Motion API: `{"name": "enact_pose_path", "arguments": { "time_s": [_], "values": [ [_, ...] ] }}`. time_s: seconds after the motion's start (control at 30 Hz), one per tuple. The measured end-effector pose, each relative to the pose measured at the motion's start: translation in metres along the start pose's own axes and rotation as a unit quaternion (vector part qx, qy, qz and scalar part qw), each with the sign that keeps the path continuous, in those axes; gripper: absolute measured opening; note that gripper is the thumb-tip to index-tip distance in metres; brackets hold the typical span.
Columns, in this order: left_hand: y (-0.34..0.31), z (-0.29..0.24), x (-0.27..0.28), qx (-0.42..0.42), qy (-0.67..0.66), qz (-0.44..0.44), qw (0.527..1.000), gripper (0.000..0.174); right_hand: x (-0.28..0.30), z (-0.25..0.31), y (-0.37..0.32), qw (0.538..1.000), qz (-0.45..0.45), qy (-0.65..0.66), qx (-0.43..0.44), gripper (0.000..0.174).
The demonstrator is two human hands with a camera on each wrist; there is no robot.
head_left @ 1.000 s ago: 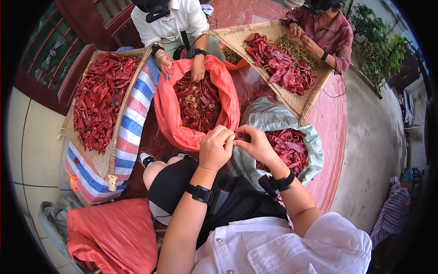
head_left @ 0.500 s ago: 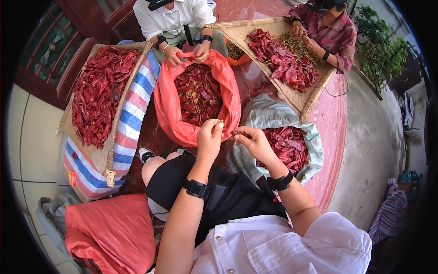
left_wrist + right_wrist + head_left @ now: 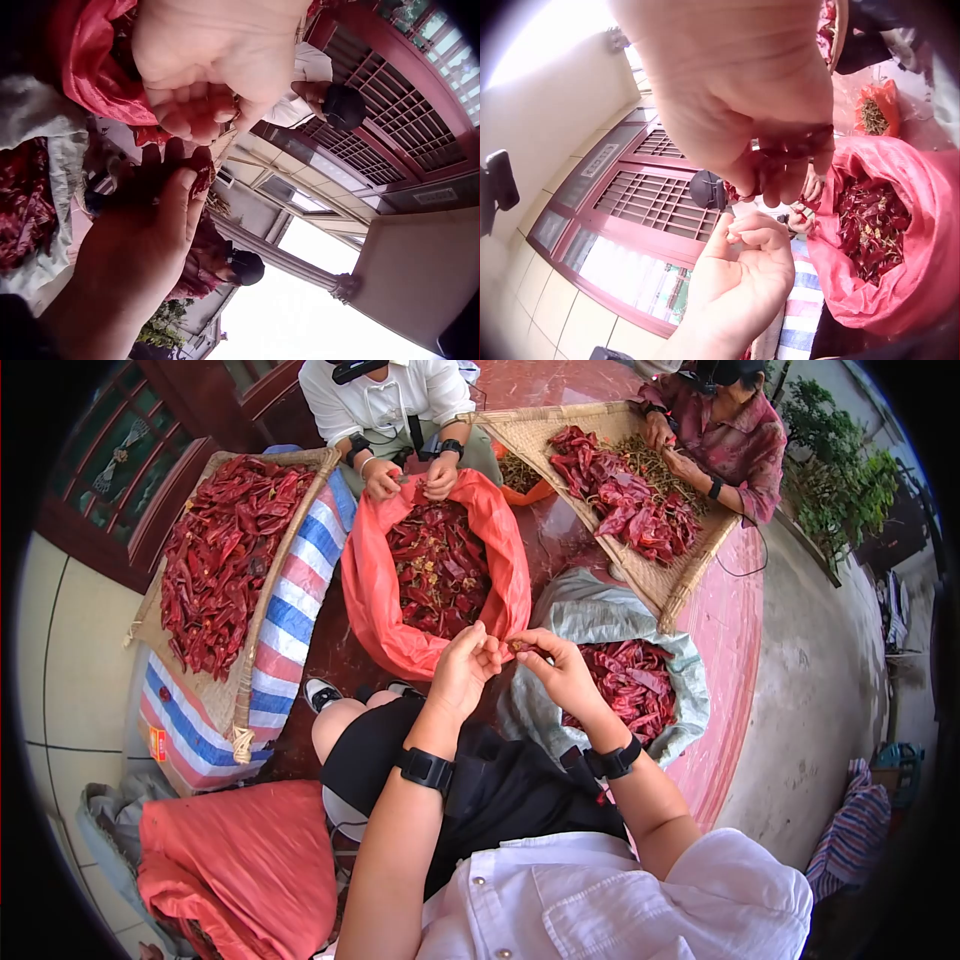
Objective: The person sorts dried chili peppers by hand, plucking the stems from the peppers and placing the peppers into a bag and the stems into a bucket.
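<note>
My right hand (image 3: 560,668) pinches a dark red dried chili pepper (image 3: 202,180) between thumb and fingers, over the near rim of the red bag (image 3: 375,625). Close beside it, my left hand (image 3: 465,672) is turned palm up with its fingers curled. A small pale-brown bit (image 3: 732,236) shows at its thumb and forefinger in the right wrist view. The red bag stands just beyond both hands and holds dried peppers with loose yellowish bits. Below the right hand, a grey-green woven sack (image 3: 690,700) is filled with red peppers.
On the left, a woven tray (image 3: 268,595) heaped with peppers rests on a striped bundle (image 3: 285,660). Another tray (image 3: 535,450) carries peppers and stems at the back right. Two people sit opposite, hands at work. A folded red sack (image 3: 240,850) lies at lower left.
My hands, together at first, have parted, then come close again, the left turning palm up. The person in white has lifted a hand out of the red bag to its rim.
</note>
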State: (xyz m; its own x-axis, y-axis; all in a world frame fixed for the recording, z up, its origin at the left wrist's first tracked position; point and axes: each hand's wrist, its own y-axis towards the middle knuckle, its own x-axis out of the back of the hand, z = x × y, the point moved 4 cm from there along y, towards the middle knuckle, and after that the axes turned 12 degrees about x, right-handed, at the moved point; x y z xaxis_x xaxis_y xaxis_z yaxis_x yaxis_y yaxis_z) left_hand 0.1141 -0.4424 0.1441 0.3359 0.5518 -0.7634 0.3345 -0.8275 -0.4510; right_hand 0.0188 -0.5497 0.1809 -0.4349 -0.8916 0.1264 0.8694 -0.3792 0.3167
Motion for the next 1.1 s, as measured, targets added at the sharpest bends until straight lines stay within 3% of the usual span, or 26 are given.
{"name": "enact_pose_path", "arguments": {
  "time_s": [0.2, 0.43, 0.63, 0.73, 0.8, 0.93, 0.97, 1.03, 1.1],
  "values": [
    [-0.002, 0.003, -0.004, -0.029, 0.048, -0.035, 0.998, 0.008, 0.0, 0.016, 0.005, 0.99, -0.034, -0.12, 0.063, 0.023],
    [-0.004, 0.006, -0.009, 0.019, 0.219, -0.058, 0.974, 0.011, 0.0, 0.012, 0.004, 0.981, -0.057, -0.168, 0.08, 0.025],
    [-0.002, 0.008, 0.002, 0.055, 0.183, -0.036, 0.981, 0.008, -0.003, 0.003, -0.003, 0.995, -0.03, -0.096, 0.023, 0.024],
    [-0.002, 0.005, 0.003, 0.049, 0.237, -0.049, 0.969, 0.008, -0.005, -0.004, -0.006, 0.997, -0.018, -0.079, -0.004, 0.022],
    [-0.002, 0.004, 0.003, 0.005, 0.337, -0.089, 0.937, 0.01, -0.004, -0.016, -0.009, 0.997, -0.002, -0.069, -0.03, 0.021],
    [0.003, 0.015, 0.001, 0.05, 0.282, -0.083, 0.954, 0.014, 0.018, -0.034, -0.023, 0.991, 0.031, 0.011, -0.127, 0.024],
    [0.006, 0.016, 0.005, 0.057, 0.257, -0.08, 0.961, 0.013, 0.032, -0.036, -0.028, 0.993, 0.03, -0.038, -0.11, 0.025],
    [0.007, 0.01, 0.008, 0.055, 0.172, -0.093, 0.979, 0.012, 0.063, -0.038, -0.043, 0.984, 0.016, -0.072, -0.163, 0.026],
    [0.008, 0.0, 0.012, 0.005, 0.105, -0.092, 0.99, 0.013, 0.106, -0.053, -0.066, 0.953, 0.084, -0.214, -0.197, 0.038]
  ]
}}
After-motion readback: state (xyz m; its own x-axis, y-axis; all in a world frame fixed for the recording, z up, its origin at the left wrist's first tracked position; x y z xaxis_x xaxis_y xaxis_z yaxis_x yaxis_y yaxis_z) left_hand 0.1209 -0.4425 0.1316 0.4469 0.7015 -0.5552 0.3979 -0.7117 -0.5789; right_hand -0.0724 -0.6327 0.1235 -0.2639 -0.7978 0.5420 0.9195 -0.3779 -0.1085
